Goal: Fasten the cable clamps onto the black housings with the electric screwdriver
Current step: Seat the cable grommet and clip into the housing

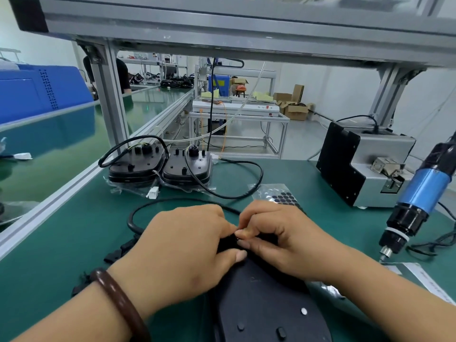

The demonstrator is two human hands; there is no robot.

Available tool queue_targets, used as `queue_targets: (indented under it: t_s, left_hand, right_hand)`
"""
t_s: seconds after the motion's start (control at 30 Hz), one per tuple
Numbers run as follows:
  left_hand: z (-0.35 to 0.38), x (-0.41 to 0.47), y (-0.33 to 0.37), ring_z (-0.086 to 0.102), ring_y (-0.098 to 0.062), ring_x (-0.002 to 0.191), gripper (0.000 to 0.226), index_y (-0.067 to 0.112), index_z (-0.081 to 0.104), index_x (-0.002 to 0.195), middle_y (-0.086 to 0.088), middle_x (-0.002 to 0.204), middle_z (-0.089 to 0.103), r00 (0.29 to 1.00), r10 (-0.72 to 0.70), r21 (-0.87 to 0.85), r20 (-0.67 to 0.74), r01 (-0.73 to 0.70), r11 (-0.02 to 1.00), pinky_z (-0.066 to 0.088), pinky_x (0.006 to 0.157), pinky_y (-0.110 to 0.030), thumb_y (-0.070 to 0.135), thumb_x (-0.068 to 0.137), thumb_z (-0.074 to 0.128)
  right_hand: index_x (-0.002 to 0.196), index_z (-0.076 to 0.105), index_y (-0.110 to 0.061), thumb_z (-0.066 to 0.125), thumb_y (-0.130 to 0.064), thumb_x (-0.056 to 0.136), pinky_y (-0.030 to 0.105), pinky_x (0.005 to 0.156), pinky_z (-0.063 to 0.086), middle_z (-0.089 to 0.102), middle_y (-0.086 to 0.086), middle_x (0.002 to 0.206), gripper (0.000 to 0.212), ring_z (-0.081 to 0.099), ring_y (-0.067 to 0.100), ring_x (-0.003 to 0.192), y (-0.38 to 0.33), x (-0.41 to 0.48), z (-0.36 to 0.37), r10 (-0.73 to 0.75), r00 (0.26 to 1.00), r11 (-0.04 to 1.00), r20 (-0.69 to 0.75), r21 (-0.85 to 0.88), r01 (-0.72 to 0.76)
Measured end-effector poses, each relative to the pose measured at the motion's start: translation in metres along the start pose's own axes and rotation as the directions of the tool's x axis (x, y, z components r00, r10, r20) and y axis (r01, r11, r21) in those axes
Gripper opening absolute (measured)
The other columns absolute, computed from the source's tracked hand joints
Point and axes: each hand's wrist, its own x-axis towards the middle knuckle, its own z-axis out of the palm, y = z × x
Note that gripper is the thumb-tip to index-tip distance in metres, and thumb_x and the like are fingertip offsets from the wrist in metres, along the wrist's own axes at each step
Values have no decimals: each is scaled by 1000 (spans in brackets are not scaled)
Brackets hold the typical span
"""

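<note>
Left hand (182, 245), a brown bracelet (118, 299) on its wrist, curls its fingers over the far end of the nearest housing (261, 299) and grips it. Right hand (278, 240) meets it there, thumb and forefinger pinched together against the same end. Whether a clamp lies between the fingertips cannot be told. The housing lies flat on the green worktop (81, 233), close to the person, its near half bare and studded with small pegs.

Left of the left hand lie several loose black clips (118, 251). A black cable (138, 213) loops out from under the hands and back across the mat. At the right edge the screwdriver (417, 201), blue and black, hangs tilted with its bit down, near the worktop and well apart from both hands.

Beyond the hands lies a clear bag of round black pads (278, 193). To its right stands a grey and black feeder (355, 164). Farther back, the far housings (138, 166) sit side by side in clear wrap, each with a black cable; a white plug (152, 193) lies just before them. Behind them rises an aluminium post (111, 99), with a green belt (74, 144) to its left.
</note>
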Motion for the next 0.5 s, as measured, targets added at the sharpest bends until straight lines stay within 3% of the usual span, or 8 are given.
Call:
queue_targets:
  t_s: [0.13, 0.33, 0.5]
  left_hand:
    - [5, 6, -3, 50, -6, 93, 36, 51, 50, 116, 13, 91, 48, 999, -32, -21, 8, 32, 999, 44, 70, -29, 66, 86, 36]
    - [11, 4, -5, 50, -5, 88, 32, 56, 49, 112, 16, 85, 51, 997, -74, -111, -30, 71, 991, 48, 73, -31, 67, 82, 44]
    - [13, 3, -5, 51, -4, 88, 33, 58, 49, 111, 20, 86, 54, 992, -112, -141, -65, 102, 985, 48, 73, -30, 68, 79, 48]
  right_hand:
    - [85, 73, -5, 65, -5, 83, 15, 70, 44, 66, 0, 89, 8, 60, 5, 77, -2, -3, -4, 38, 999, 996, 9, 78, -38]
    - [90, 68, -18, 66, -17, 83, 33, 61, 45, 66, 6, 77, 7, 49, 12, 61, 0, -2, -4, 283, 959, 918, -4, 290, -269]
    - [78, 71, -24, 70, -17, 83, 25, 56, 42, 60, 5, 65, 8, 46, 5, 56, -1, 4, -9, 311, 948, 939, 72, 127, -318]
